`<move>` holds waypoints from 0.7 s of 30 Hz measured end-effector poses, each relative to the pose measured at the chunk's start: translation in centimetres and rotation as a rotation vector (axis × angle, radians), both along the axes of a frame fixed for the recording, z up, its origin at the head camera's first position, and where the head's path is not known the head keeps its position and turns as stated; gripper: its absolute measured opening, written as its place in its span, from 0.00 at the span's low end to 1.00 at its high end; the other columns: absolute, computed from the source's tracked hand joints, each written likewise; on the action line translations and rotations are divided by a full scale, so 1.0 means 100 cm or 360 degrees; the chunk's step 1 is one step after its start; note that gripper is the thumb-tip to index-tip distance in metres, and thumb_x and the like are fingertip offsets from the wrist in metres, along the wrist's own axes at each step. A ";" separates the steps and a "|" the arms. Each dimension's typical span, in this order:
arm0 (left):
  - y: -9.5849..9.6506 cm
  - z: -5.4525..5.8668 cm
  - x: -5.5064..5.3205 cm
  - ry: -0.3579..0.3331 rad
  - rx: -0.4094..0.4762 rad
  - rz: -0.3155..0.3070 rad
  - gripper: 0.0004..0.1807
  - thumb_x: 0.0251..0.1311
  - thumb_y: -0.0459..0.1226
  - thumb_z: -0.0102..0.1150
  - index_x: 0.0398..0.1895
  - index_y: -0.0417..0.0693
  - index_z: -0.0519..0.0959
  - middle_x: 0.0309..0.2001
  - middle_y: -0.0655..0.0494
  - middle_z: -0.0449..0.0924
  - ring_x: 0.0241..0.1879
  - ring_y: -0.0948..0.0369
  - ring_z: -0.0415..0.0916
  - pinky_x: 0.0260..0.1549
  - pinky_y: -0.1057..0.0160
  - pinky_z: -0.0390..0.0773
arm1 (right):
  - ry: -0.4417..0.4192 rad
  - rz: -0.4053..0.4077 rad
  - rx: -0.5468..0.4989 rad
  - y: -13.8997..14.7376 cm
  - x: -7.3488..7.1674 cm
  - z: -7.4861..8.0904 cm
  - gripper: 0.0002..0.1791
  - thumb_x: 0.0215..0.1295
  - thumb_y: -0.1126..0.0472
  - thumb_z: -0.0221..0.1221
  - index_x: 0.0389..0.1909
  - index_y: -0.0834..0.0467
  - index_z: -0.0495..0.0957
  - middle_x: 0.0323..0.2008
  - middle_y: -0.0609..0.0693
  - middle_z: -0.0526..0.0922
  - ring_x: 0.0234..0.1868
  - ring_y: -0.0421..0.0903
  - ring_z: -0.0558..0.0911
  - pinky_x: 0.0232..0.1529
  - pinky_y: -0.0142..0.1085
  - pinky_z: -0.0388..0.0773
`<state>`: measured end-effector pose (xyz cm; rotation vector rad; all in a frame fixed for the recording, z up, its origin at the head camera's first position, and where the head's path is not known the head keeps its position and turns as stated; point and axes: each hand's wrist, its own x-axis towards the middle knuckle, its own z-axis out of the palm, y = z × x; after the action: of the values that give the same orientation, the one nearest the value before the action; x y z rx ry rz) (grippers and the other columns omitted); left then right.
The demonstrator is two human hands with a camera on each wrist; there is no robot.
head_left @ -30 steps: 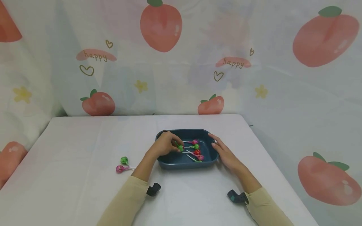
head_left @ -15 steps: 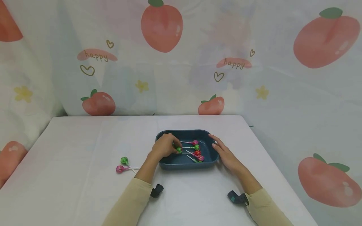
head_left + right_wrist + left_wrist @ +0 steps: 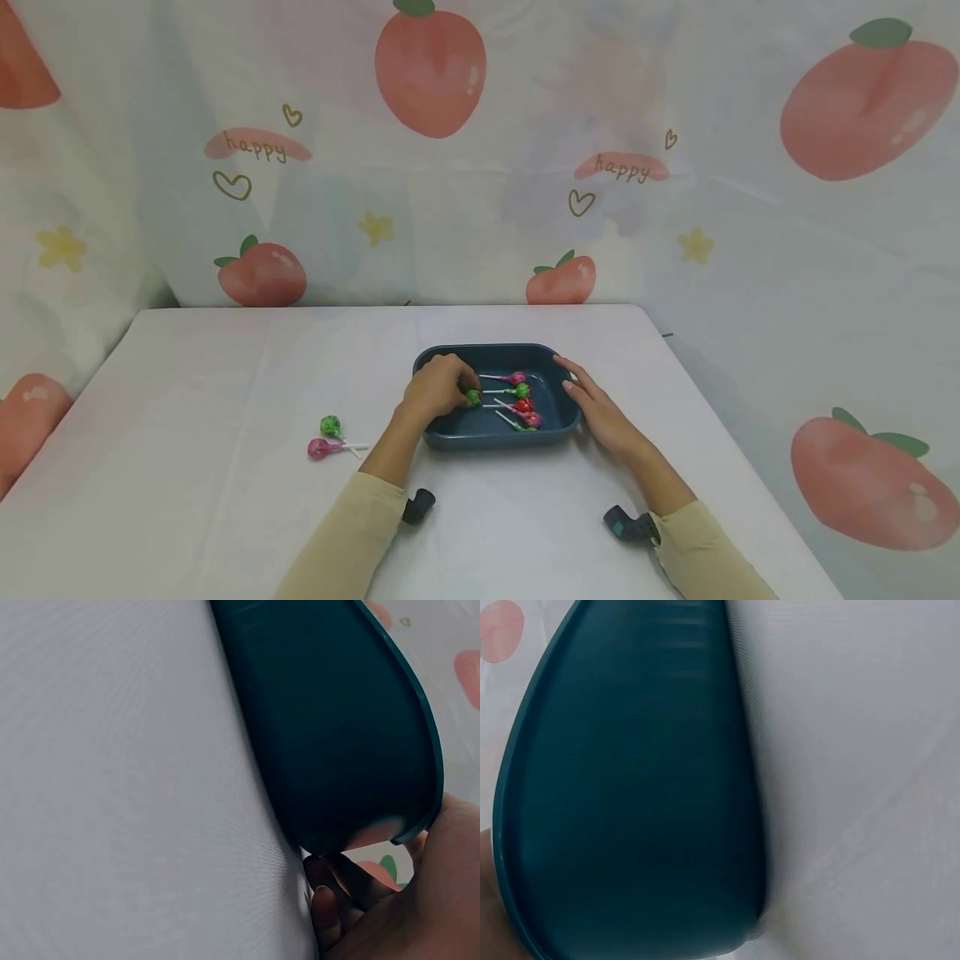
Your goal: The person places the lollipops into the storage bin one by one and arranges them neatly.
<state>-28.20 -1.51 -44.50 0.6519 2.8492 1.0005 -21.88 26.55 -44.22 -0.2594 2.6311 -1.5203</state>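
My left hand (image 3: 438,387) reaches over the left end of a dark blue rectangular tray (image 3: 480,442). Its thumb and fingers pinch a green-wrapped lollipop (image 3: 473,397) low inside the tray; the fingers hide part of it. To the right of that lie several more lollipops, among them a pink one (image 3: 517,377), a green one (image 3: 522,390) and a red one (image 3: 524,405), their white sticks pointing left. My right hand (image 3: 604,412) holds the tray's right end at the rim; the right wrist view shows curled fingers (image 3: 325,906) below the rim, close over the table.
Left of the tray, a green lollipop (image 3: 330,427) and a pink lollipop (image 3: 318,449) lie on the white-covered table (image 3: 225,375), sticks crossing near my left forearm. A fruit-printed cloth (image 3: 480,208) hangs behind the table and along both sides.
My left hand has shifted slightly with the green lollipop, drawing it a little left and down inside the tray. My right hand stays at the tray's right end.
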 end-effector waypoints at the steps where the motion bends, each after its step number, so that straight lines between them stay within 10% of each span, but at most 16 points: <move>1: 0.000 0.000 0.000 0.0002 0.0004 -0.0001 0.12 0.53 0.27 0.77 0.38 0.52 0.91 0.36 0.58 0.86 0.34 0.62 0.81 0.41 0.56 0.82 | 0.0001 -0.0001 0.0002 0.000 0.000 0.000 0.28 0.86 0.53 0.40 0.82 0.52 0.54 0.81 0.59 0.50 0.80 0.62 0.45 0.72 0.67 0.41; 11: 0.000 0.001 0.002 0.0042 0.0017 0.0027 0.13 0.53 0.26 0.76 0.39 0.50 0.90 0.35 0.57 0.84 0.37 0.59 0.80 0.41 0.54 0.81 | 0.0007 -0.0015 0.0012 0.017 -0.021 -0.035 0.29 0.86 0.47 0.39 0.83 0.43 0.53 0.82 0.56 0.48 0.80 0.63 0.46 0.71 0.69 0.40; 21: 0.002 0.001 0.001 0.0059 0.0005 0.0082 0.13 0.53 0.25 0.76 0.39 0.49 0.89 0.35 0.56 0.84 0.36 0.59 0.79 0.41 0.54 0.82 | 0.0023 -0.0019 0.0037 0.018 -0.020 -0.034 0.29 0.85 0.41 0.39 0.82 0.38 0.54 0.82 0.52 0.49 0.81 0.59 0.45 0.71 0.69 0.41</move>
<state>-28.09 -1.28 -44.37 0.6066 2.9114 1.0110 -23.91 28.36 -47.60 -0.2544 2.6649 -1.4958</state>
